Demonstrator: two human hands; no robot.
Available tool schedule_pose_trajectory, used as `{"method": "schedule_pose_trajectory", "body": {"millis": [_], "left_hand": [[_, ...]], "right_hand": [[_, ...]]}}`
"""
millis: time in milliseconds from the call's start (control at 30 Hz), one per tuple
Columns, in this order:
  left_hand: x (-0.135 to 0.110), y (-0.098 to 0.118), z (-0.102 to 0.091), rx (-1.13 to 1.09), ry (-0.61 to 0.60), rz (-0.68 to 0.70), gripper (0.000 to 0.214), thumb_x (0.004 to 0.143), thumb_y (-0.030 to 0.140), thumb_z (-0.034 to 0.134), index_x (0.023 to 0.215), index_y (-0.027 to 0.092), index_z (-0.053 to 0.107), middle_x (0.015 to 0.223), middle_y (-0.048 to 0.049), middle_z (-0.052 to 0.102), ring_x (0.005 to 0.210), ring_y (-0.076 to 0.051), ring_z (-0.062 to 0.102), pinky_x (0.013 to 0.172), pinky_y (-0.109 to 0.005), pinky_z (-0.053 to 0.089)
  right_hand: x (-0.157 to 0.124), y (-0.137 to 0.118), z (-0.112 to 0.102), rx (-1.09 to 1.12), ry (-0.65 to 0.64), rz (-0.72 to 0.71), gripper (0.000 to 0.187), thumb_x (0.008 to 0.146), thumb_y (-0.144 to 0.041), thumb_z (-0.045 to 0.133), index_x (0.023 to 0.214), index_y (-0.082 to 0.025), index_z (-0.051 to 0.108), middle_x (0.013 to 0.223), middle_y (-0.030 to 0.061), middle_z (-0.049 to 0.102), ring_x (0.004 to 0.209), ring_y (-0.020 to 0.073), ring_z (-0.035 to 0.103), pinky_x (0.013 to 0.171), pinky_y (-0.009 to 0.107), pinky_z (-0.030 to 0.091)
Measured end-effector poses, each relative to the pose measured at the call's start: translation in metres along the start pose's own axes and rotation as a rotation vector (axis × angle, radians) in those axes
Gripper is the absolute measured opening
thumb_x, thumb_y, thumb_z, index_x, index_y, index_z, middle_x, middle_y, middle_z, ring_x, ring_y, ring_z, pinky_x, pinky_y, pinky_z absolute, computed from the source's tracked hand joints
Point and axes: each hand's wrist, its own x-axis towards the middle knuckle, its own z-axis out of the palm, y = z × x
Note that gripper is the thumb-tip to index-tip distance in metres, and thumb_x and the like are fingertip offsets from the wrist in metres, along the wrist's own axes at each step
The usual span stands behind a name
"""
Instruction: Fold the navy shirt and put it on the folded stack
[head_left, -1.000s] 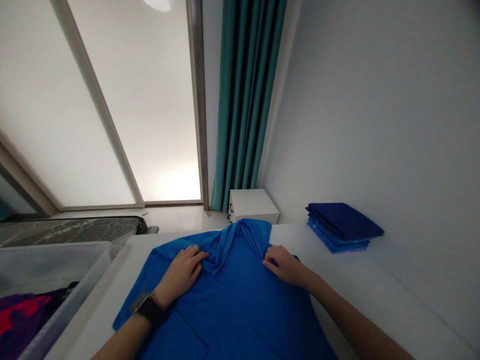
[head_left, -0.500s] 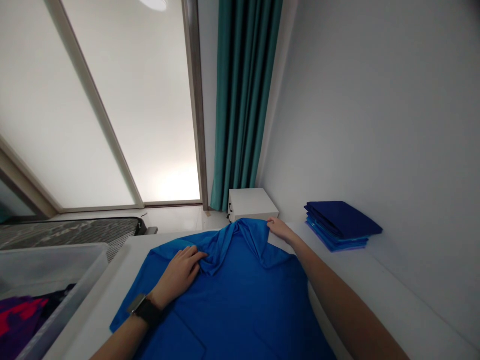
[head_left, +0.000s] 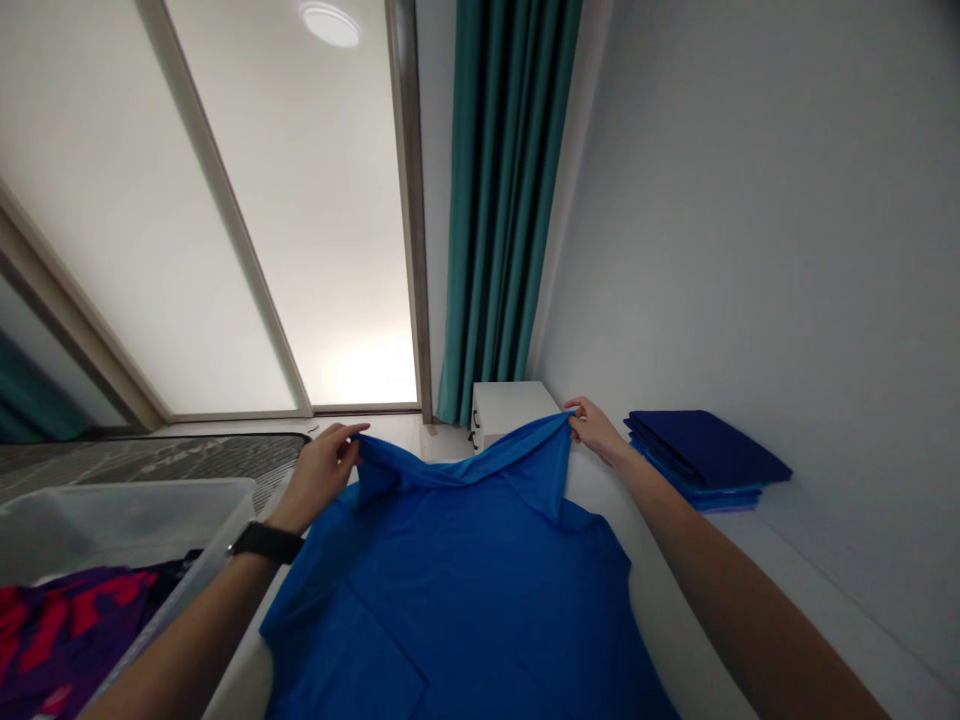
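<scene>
A bright blue shirt (head_left: pixel 465 590) lies spread on a white table (head_left: pixel 675 610) in front of me. My left hand (head_left: pixel 322 470), with a dark watch on its wrist, pinches the shirt's far left corner. My right hand (head_left: pixel 592 425) pinches the far right corner. Between the two hands the far edge of the cloth is lifted off the table and stretched taut.
A stack of folded dark blue cloths (head_left: pixel 705 460) sits on the table to the right, by the grey wall. A clear plastic bin (head_left: pixel 127 540) with purple and red clothes stands at the left. Beyond the table are a small white cabinet (head_left: pixel 510 405), a teal curtain (head_left: pixel 502 200) and frosted sliding doors.
Both hands left the middle of the shirt, moved out to its far corners and lifted that edge. The bunched fold in the centre is now pulled straight.
</scene>
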Motion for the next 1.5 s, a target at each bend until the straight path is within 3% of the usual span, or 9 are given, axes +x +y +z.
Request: {"method": "schedule_pose_trajectory", "body": {"millis": [100, 333, 500, 633, 767, 933, 1167, 1333, 1500], "left_hand": [[0.03, -0.007, -0.017, 0.053, 0.063, 0.0, 0.036, 0.082, 0.03, 0.042, 0.104, 0.016, 0.067, 0.092, -0.0065, 0.065, 0.073, -0.019, 0.067, 0.073, -0.031, 0.052], [0.069, -0.023, -0.036, 0.118, 0.096, -0.144, 0.027, 0.078, 0.02, 0.046, 0.091, 0.015, 0.068, 0.092, -0.0075, 0.066, 0.073, -0.019, 0.068, 0.075, -0.03, 0.054], [0.077, -0.025, -0.04, 0.155, 0.181, -0.237, 0.024, 0.08, 0.022, 0.049, 0.093, 0.014, 0.069, 0.093, -0.0092, 0.065, 0.076, -0.02, 0.066, 0.076, -0.032, 0.052], [0.077, -0.025, -0.031, -0.011, 0.149, -0.404, 0.022, 0.081, 0.024, 0.05, 0.096, 0.016, 0.064, 0.072, -0.0035, 0.065, 0.065, -0.019, 0.064, 0.065, -0.03, 0.052], [0.074, -0.031, -0.015, -0.426, 0.185, -0.561, 0.018, 0.079, 0.016, 0.05, 0.096, 0.016, 0.056, 0.066, -0.0018, 0.066, 0.057, -0.016, 0.065, 0.056, -0.027, 0.053], [0.07, -0.038, -0.001, -0.688, 0.239, -0.62, 0.011, 0.078, 0.011, 0.051, 0.086, 0.018, 0.052, 0.066, -0.0021, 0.068, 0.066, -0.015, 0.07, 0.067, -0.028, 0.057], [0.06, -0.034, 0.007, -0.733, 0.227, -0.665, 0.014, 0.077, 0.01, 0.049, 0.086, 0.019, 0.046, 0.058, -0.0013, 0.066, 0.059, -0.016, 0.07, 0.069, -0.033, 0.058], [0.025, -0.037, 0.008, -0.704, 0.212, -0.686, 0.01, 0.08, 0.027, 0.042, 0.081, 0.021, 0.05, 0.057, -0.0024, 0.066, 0.058, -0.02, 0.069, 0.064, -0.033, 0.056], [-0.028, -0.043, 0.013, -0.297, 0.11, -0.594, 0.022, 0.076, 0.042, 0.049, 0.066, 0.022, 0.049, 0.054, 0.0008, 0.061, 0.056, -0.019, 0.062, 0.058, -0.028, 0.047]], "right_hand": [[0.011, -0.01, -0.01, -0.041, 0.005, -0.031, 0.04, 0.08, -0.018, 0.045, 0.118, -0.018, 0.057, 0.077, 0.0007, 0.063, 0.061, 0.0137, 0.058, 0.06, 0.025, 0.045], [0.033, -0.019, -0.036, -0.18, 0.114, 0.0, 0.014, 0.079, -0.016, 0.056, 0.084, -0.016, 0.068, 0.099, 0.0141, 0.065, 0.101, 0.026, 0.059, 0.085, 0.033, 0.042], [0.038, -0.025, -0.039, -0.099, 0.133, 0.062, 0.012, 0.085, -0.02, 0.054, 0.089, -0.02, 0.065, 0.081, 0.0089, 0.068, 0.081, 0.0214, 0.062, 0.07, 0.029, 0.046], [0.037, -0.032, -0.028, 0.116, 0.062, 0.078, 0.017, 0.088, -0.018, 0.045, 0.098, -0.018, 0.058, 0.07, 0.0047, 0.068, 0.056, 0.0148, 0.061, 0.05, 0.023, 0.045], [0.032, -0.032, -0.018, 0.331, 0.023, 0.093, 0.018, 0.086, -0.012, 0.042, 0.098, -0.018, 0.054, 0.079, 0.0055, 0.07, 0.061, 0.0141, 0.067, 0.052, 0.023, 0.052], [0.027, -0.026, -0.017, 0.486, 0.015, 0.13, 0.014, 0.084, -0.01, 0.045, 0.092, -0.019, 0.052, 0.075, 0.0045, 0.069, 0.068, 0.0145, 0.069, 0.063, 0.026, 0.056], [0.013, -0.021, -0.009, 0.522, -0.048, 0.183, 0.012, 0.085, -0.018, 0.043, 0.095, -0.021, 0.047, 0.067, 0.0035, 0.068, 0.058, 0.0167, 0.068, 0.058, 0.029, 0.055], [-0.015, -0.004, 0.0, 0.42, -0.047, 0.215, 0.012, 0.084, -0.025, 0.034, 0.087, -0.021, 0.045, 0.07, 0.007, 0.069, 0.061, 0.0181, 0.067, 0.05, 0.024, 0.046], [-0.058, 0.025, 0.012, 0.159, -0.034, 0.2, 0.023, 0.081, -0.037, 0.044, 0.063, -0.023, 0.044, 0.052, 0.0004, 0.054, 0.054, 0.0171, 0.055, 0.049, 0.025, 0.035]]}}
